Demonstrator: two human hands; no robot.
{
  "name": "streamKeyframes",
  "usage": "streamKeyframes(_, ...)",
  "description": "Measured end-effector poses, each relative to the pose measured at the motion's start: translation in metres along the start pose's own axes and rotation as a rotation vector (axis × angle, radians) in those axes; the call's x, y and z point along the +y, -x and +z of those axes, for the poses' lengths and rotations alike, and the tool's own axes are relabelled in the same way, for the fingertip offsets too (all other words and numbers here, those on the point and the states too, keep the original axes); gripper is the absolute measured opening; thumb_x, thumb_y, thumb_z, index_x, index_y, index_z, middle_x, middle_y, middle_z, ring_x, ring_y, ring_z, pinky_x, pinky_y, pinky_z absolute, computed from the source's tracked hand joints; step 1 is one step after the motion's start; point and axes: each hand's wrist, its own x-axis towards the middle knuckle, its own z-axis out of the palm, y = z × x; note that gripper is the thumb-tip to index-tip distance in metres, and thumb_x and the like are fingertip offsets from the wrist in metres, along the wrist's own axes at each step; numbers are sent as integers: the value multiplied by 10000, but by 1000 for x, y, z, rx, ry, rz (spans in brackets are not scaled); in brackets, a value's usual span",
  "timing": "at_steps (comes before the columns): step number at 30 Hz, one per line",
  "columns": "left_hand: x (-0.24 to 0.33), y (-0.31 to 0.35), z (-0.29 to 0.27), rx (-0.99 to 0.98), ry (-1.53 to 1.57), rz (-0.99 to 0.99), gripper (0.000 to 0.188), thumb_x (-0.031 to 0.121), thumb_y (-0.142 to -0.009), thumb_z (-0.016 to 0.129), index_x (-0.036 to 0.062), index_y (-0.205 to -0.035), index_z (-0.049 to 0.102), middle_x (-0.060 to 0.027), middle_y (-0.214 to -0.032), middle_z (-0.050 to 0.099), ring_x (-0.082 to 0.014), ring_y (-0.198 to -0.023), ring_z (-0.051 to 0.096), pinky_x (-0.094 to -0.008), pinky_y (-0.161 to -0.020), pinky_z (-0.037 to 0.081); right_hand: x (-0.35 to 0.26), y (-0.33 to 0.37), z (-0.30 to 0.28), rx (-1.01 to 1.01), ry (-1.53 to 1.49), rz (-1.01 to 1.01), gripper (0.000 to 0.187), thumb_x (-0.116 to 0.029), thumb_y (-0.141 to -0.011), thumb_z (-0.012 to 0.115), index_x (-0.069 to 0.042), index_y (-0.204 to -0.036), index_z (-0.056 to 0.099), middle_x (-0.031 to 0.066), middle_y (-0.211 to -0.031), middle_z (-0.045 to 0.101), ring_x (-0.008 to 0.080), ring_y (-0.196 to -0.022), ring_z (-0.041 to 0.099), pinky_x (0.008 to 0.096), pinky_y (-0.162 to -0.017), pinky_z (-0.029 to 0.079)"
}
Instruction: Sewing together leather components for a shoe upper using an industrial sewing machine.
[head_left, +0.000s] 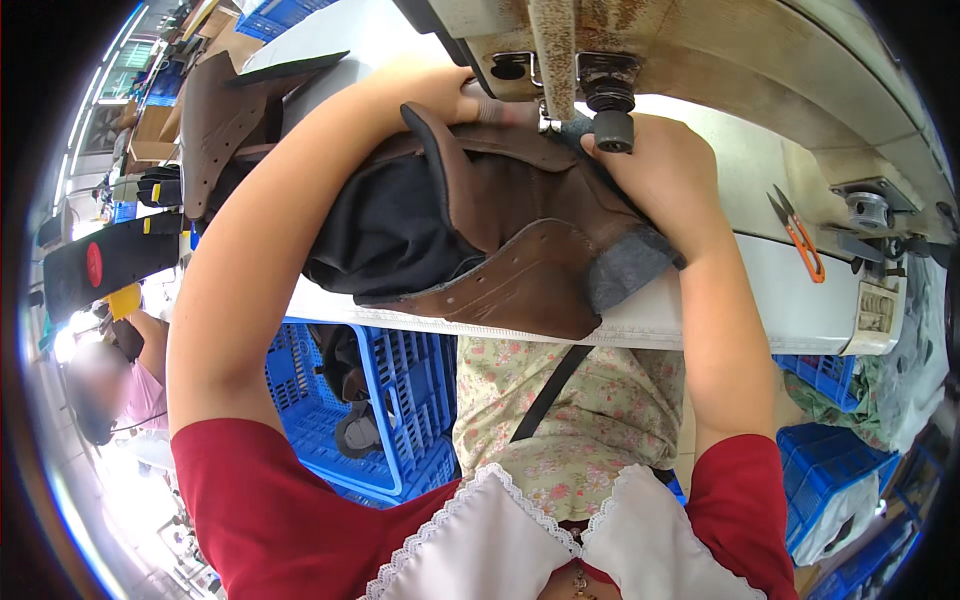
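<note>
A brown leather shoe upper (540,215) with black lining lies bunched on the white sewing machine table, under the machine's head. At its far edge my left hand (462,100) presses and grips the leather; a banded wrap covers one finger, which points at the presser foot (546,120). The machine head hides part of that hand. On the other side my right hand (660,165) is closed on the upper's edge, thumb on top, close to the black roller (613,130). A dark grey patch (630,268) shows at the upper's near right corner.
Orange-handled thread snips (798,235) lie on the table (755,290) at right. More brown leather pieces (215,125) rest at left beyond my arm. A blue crate (410,400) holding dark pieces stands below the table edge. Another person (140,385) sits at far left.
</note>
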Motion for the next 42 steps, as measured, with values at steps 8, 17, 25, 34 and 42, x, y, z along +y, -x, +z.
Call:
streamKeyframes(8,12,3,-11,-106,309,-71,769,709,-685,727,102,-1157,710,-126,-956,742,-287,-909,705,-370,-812,518,-1,-1,1,-22,20,-20,333,-404,-828,672,-76,-776,704,135,-733,676,332,-755,663,443,-672,496)
streamKeyframes(17,14,-8,-14,-259,218,-357,572,431,-692,870,59,-1099,719,-101,-1021,731,-222,-936,679,-331,-819,543,0,-3,8,39,30,-41,344,-402,-841,658,-72,-750,686,142,-725,669,348,-742,657,452,-659,494)
streamKeyframes(25,6,-8,-29,-192,275,-60,785,729,-651,741,91,-1107,713,-103,-907,733,-280,-879,695,-376,-772,526,-6,-1,6,24,36,-40,318,-384,-847,649,-83,-753,691,139,-730,667,348,-738,654,452,-638,492)
streamKeyframes(34,29,-8,-50,-249,46,-67,309,284,-880,703,104,-1131,703,-85,-1079,712,-203,-955,672,-355,-844,533,-9,4,4,62,56,-54,263,-325,-837,641,-84,-744,689,139,-729,662,351,-732,650,460,-642,497)
streamKeyframes(42,8,-20,-60,-100,90,-53,365,308,-902,666,89,-1194,652,-119,-1160,670,-237,-1040,634,-367,-899,502,-8,4,13,131,64,-137,189,-256,-784,668,-77,-724,672,138,-727,651,352,-726,645,458,-636,501)
